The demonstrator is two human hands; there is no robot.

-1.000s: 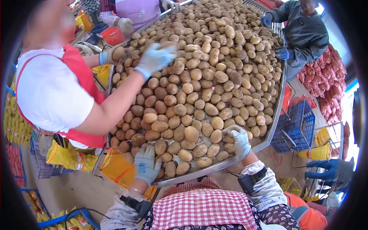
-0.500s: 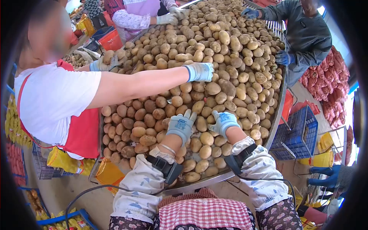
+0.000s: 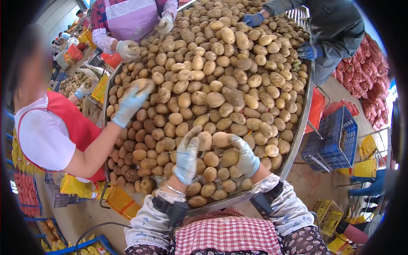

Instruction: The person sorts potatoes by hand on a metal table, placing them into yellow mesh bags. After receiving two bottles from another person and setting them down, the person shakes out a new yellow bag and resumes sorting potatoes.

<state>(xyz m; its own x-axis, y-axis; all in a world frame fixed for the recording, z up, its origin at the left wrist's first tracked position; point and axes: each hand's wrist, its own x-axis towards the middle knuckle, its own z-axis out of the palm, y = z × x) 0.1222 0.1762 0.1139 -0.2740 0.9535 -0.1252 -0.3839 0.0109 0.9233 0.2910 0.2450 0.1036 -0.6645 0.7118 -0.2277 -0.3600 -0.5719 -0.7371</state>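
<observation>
My left hand (image 3: pixel 187 156), in a pale blue glove with greyed fingers, curls beside a round potato (image 3: pixel 205 141) and appears to grip it. Opposite, my right hand (image 3: pixel 245 156), in a matching glove, has its fingers closed on a reddish-brown potato (image 3: pixel 221 139). The two potatoes are side by side between my hands, just above the heap. Part of each grip is hidden by the gloves. Under and around my hands lie many loose potatoes (image 3: pixel 215 100) on a metal-rimmed table (image 3: pixel 293 157).
A co-worker in a red apron (image 3: pixel 74 117) reaches over the table from the left, a potato in one blurred gloved hand. Two others have hands at the far side. Blue crates (image 3: pixel 327 142) stand right, near red mesh sacks (image 3: pixel 365 76). A yellow crate (image 3: pixel 327 216) sits lower right.
My hands have risen from spread flat on the potatoes to holding potatoes between them. The left co-worker's arm has drawn back leftward, away from across my front. The view has shifted.
</observation>
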